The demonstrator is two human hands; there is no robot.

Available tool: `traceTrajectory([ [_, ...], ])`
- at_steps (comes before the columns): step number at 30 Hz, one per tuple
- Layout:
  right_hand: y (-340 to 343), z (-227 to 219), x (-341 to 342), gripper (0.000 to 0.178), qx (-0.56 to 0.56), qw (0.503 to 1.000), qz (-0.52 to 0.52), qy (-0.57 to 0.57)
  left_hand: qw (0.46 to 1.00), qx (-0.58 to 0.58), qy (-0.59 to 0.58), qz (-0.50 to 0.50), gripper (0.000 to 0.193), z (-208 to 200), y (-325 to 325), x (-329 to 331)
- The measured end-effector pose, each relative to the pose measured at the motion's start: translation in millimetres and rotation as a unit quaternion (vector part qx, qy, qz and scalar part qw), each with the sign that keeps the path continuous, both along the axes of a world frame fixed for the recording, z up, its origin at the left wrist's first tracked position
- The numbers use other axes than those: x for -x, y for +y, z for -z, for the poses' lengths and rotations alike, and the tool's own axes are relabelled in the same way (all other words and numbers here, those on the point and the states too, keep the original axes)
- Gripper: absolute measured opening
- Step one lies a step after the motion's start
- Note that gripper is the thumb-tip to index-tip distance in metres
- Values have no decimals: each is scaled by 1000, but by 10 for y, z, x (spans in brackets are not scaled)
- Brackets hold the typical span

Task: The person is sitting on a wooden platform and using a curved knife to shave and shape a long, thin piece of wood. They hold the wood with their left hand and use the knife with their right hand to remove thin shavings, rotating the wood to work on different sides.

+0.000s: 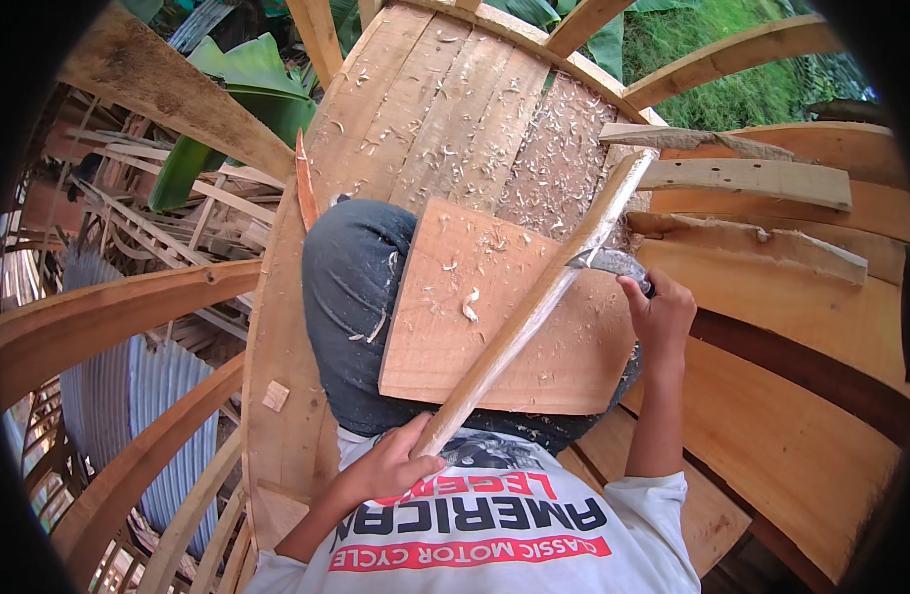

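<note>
A long peeled wooden stick [514, 332] runs slantwise across my lap, its near end against my shirt. Around that near end my left hand [393, 457] is closed. My right hand [663, 312] grips the dark handle of a knife [613, 262], whose grey curved blade rests against the stick above its middle. Beneath the stick a flat wooden board [450, 297] lies across my thighs, sprinkled with pale shavings [470, 305]. The far end of the stick points up and to the right, beyond the board.
I sit on a plank deck [415, 119] strewn with shavings. Curved timber ribs [128, 307] stand on the left, with corrugated metal sheets [173, 396] below them. Loose wood offcuts [752, 180] lie over wide planks [771, 416] at right. A small wood block [276, 396] sits on the left.
</note>
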State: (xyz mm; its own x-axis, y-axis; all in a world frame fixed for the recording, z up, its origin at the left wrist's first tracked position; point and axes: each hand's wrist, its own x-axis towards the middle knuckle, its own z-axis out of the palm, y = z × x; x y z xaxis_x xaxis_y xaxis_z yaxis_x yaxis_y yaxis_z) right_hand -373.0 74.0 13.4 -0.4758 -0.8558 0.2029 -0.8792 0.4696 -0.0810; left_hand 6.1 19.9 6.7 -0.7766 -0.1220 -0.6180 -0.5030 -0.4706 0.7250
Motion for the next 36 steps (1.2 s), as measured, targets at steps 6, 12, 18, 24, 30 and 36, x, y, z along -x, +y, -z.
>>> traceTrajectory([
  [6, 69, 50, 125, 63, 37, 997, 72, -12, 999, 24, 17, -22, 51, 76, 95, -11],
  [12, 270, -256, 525, 59, 63, 936, 283, -199, 1000, -17, -11, 0, 46, 36, 50, -72],
  [18, 254, -51, -634, 57, -11, 987, -46, -154, 995, -84, 15, -46, 40, 101, 70, 19],
  [24, -69, 111, -34, 61, 22, 998, -20, -61, 997, -54, -25, -49, 40, -47, 95, 77],
  [30, -44, 224, 928, 68, 74, 951, 287, -92, 996, -76, -31, -46, 44, -30, 160, -20],
  [36, 130, -292, 618, 62, 172, 946, 211, -174, 988, -139, 15, -61, 43, 127, 63, -46],
])
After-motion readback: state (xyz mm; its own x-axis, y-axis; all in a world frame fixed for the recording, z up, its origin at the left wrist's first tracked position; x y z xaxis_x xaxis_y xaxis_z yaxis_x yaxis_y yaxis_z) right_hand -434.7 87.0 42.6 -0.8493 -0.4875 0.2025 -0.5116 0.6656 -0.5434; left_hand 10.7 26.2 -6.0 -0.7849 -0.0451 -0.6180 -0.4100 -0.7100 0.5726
